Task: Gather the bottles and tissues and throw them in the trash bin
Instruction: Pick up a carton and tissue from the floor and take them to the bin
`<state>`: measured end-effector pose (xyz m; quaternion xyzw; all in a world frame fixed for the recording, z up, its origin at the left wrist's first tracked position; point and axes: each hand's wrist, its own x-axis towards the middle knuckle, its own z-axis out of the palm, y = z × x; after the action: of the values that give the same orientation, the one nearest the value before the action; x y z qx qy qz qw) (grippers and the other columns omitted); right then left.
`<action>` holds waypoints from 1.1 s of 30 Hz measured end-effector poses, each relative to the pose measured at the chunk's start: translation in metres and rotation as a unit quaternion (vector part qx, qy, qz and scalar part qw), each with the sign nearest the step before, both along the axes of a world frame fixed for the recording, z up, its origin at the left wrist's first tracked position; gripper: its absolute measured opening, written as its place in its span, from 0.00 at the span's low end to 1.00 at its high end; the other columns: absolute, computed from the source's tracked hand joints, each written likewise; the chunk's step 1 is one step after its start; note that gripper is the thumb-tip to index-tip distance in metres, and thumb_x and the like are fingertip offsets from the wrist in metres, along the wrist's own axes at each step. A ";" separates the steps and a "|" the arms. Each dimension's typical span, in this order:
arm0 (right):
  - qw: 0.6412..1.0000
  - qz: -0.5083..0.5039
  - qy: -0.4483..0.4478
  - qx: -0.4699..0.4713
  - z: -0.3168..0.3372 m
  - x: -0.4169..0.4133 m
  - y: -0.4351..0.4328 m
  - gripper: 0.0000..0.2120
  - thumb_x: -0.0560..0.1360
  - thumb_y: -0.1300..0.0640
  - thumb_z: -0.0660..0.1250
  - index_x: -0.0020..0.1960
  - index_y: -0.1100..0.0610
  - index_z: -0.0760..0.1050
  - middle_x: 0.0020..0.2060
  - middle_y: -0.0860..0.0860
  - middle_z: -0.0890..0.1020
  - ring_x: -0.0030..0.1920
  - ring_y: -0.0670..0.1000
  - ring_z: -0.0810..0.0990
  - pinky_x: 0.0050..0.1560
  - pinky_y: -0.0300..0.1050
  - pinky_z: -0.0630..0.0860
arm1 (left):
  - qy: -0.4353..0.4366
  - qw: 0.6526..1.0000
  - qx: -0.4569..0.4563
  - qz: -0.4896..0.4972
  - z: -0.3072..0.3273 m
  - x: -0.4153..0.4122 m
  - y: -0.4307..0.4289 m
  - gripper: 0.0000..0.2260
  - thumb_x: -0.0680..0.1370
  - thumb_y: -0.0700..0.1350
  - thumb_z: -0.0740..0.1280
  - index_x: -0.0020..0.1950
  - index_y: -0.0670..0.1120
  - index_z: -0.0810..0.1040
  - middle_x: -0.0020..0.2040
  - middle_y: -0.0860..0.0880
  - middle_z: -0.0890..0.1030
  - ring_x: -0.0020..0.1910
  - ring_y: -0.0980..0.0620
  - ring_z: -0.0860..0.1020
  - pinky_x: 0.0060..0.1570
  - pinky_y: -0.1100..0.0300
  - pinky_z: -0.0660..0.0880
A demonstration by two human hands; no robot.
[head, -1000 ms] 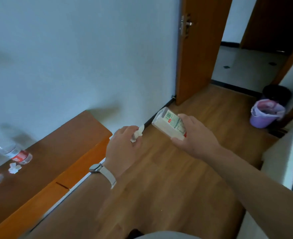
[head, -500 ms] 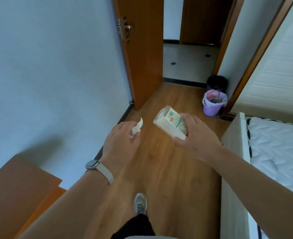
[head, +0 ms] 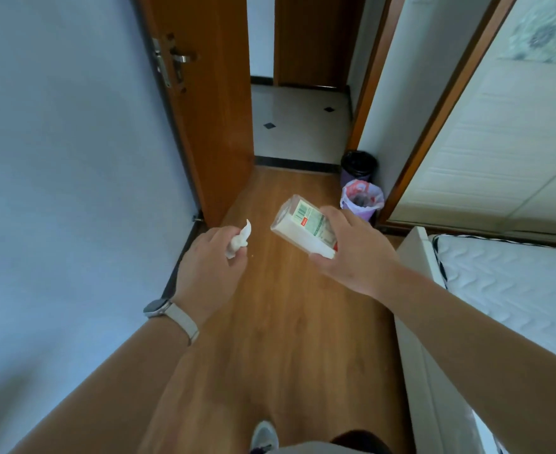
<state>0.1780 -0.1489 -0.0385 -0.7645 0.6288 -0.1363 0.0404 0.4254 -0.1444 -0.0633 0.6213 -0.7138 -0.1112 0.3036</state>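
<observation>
Evidently heading binward, the left hand [head: 209, 262] is pinching a tissue [head: 239, 241] while the right hand [head: 355, 249] is gripping a bottle [head: 304, 231], both carried toward the bin [head: 361, 199].

the bottle [head: 304, 229] label shows a barcode and a red patch; its print is unreadable.

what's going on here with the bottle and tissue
A person pinches a crumpled tissue in the left hand and grips a bottle, tilted, in the right hand, both held out over the wooden floor. A purple trash bin stands ahead, a black-lined bin behind it. Nothing is thrown away yet.
</observation>
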 end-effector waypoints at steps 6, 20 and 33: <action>0.999 -0.046 0.006 0.012 0.000 -0.016 -0.040 0.38 0.69 0.38 0.69 0.72 0.46 0.54 0.63 0.46 0.72 0.60 0.48 0.73 0.49 0.47 0.80 | 0.002 0.999 -0.004 -0.038 -0.009 -0.010 -0.060 0.11 0.77 0.48 0.68 0.58 0.49 0.79 0.52 0.53 0.81 0.47 0.58 0.72 0.41 0.71 0.62; 0.992 -0.089 -0.070 0.045 -0.052 -0.105 -0.222 0.38 0.68 0.38 0.71 0.70 0.43 0.54 0.63 0.43 0.72 0.59 0.48 0.74 0.44 0.43 0.80 | -0.076 0.994 0.020 -0.072 -0.021 -0.092 -0.257 0.13 0.78 0.51 0.67 0.61 0.51 0.76 0.54 0.54 0.80 0.49 0.56 0.74 0.46 0.62 0.72; 0.977 -0.168 -0.111 0.069 -0.049 -0.240 -0.366 0.40 0.69 0.40 0.72 0.73 0.44 0.53 0.64 0.45 0.71 0.63 0.48 0.72 0.44 0.42 0.78 | -0.116 0.968 -0.034 -0.221 -0.012 -0.235 -0.432 0.11 0.78 0.46 0.68 0.59 0.46 0.79 0.48 0.51 0.81 0.43 0.56 0.74 0.38 0.64 0.73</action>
<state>-0.0617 -0.5145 -0.0870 -0.6230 0.7481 -0.1813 0.1392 0.1900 -0.5763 -0.0750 0.4458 -0.8671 -0.0790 0.2075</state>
